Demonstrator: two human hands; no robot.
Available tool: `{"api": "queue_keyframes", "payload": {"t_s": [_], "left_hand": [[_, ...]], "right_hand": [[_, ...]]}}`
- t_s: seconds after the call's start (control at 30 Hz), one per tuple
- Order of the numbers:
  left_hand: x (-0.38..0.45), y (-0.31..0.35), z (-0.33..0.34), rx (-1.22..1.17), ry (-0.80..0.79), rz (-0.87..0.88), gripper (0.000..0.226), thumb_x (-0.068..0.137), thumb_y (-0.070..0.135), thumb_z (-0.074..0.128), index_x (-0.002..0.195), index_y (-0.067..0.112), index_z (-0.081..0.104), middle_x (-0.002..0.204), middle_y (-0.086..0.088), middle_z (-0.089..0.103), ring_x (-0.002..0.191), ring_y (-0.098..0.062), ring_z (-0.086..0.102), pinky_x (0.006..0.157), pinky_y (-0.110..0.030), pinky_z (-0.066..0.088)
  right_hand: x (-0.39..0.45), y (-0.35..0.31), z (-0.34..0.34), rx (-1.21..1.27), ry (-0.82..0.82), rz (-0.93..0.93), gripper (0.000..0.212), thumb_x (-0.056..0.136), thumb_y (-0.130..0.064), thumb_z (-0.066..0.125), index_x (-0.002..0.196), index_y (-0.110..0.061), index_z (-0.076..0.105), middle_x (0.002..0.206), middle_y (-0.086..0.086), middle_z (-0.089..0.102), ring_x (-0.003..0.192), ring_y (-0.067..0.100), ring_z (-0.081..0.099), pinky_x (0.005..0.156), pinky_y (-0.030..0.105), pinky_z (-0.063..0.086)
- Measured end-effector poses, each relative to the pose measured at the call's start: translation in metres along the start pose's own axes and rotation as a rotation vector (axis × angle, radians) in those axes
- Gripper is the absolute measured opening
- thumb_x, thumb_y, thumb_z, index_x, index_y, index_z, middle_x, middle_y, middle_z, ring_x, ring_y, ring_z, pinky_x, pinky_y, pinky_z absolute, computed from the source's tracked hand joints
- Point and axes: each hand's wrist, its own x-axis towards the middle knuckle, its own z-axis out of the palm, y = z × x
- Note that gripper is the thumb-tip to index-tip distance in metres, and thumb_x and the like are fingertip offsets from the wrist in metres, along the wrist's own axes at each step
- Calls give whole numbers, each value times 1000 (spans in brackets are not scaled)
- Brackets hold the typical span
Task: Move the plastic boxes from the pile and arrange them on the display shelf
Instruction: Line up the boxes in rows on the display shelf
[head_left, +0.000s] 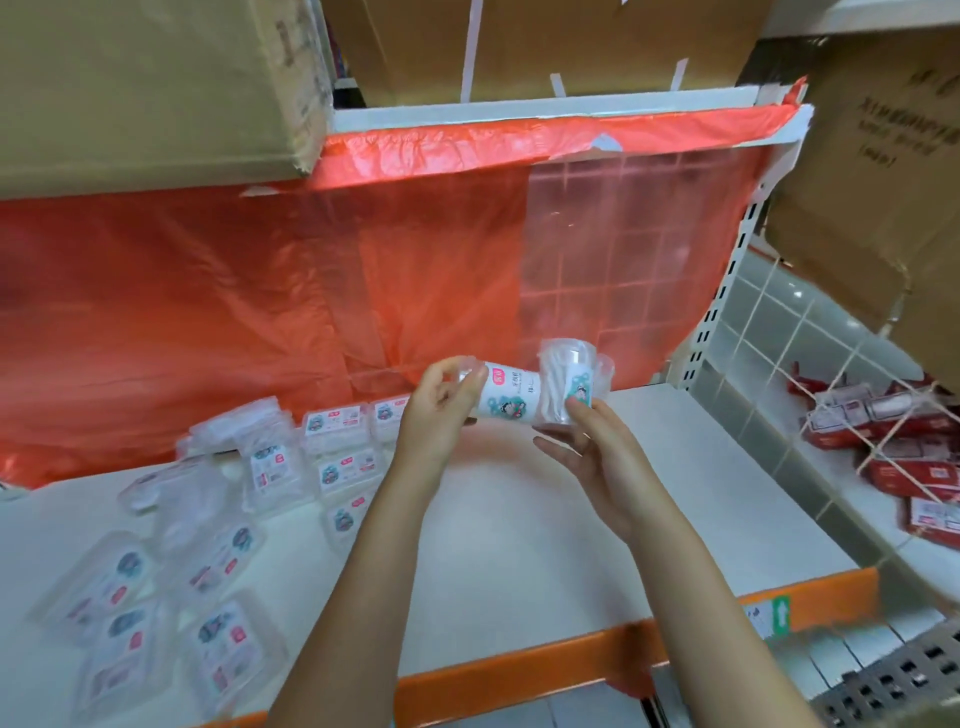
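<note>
Left hand: the left hand (441, 410) is raised above the shelf, fingers curled, pinching the left end of a clear plastic box (506, 397) with a white label.
Right hand: the right hand (592, 447) has its fingers fairly straight, thumb and fingertips against the right end of a second clear box (571, 382); whether it truly grips is hard to tell.
Held boxes: both are in the air, touching each other, between the two hands, over the far middle of the shelf.
Pile: loose clear boxes (156, 582) lie scattered on the near left of the shelf, overlapping.
Arranged boxes: a few boxes (343, 447) lie flat in rows just left of the left hand, near the back.
Shelf: white board (519, 545) with an orange front edge.
Backdrop: orange plastic sheet (260, 291) hangs behind.
Above: cardboard cartons (156, 83).
Far right: red packets (893, 452) behind string netting.
</note>
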Motion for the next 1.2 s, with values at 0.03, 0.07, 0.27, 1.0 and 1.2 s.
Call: {"api": "queue_keyframes", "payload": {"t_s": [0.03, 0.07, 0.27, 1.0, 1.2], "left_hand": [[-4, 1, 4, -73, 22, -34, 7, 91, 27, 60, 98, 29, 59, 90, 1, 61, 80, -9, 59, 71, -22, 48], [-8, 2, 7, -146, 41, -72, 13, 90, 29, 60, 102, 25, 57, 94, 0, 62, 82, -10, 61, 71, -23, 50], [-19, 9, 20, -576, 98, -92, 21, 78, 24, 63, 95, 15, 54, 105, -3, 64, 93, -15, 61, 79, -27, 49], [-91, -2, -73, -490, 245, -268, 22, 77, 13, 62, 98, 10, 59, 105, -12, 70, 99, -24, 67, 84, -36, 55], [-135, 24, -166, -493, 385, -158, 59, 71, 16, 71, 124, 2, 49, 118, -16, 63, 109, -30, 62, 98, -46, 48]], "right_hand": [[-3, 3, 2, 18, -5, 5, 18, 97, -16, 47, 112, -7, 53, 105, 7, 66, 92, 16, 66, 93, 37, 52], [-6, 5, 3, 36, -9, 11, 20, 97, -15, 47, 113, -6, 53, 105, 7, 66, 92, 16, 66, 93, 36, 52], [-15, 10, 3, 66, -125, 19, 46, 80, -18, 61, 125, -8, 53, 115, 4, 67, 103, 16, 63, 95, 35, 49], [-26, 52, 53, 10, -317, 225, 44, 87, -20, 55, 130, -12, 48, 119, 7, 67, 108, 20, 64, 98, 39, 46], [-47, 76, 140, -146, -587, 199, 57, 74, -19, 75, 126, -15, 53, 118, 1, 68, 110, 16, 63, 92, 29, 50]]}}
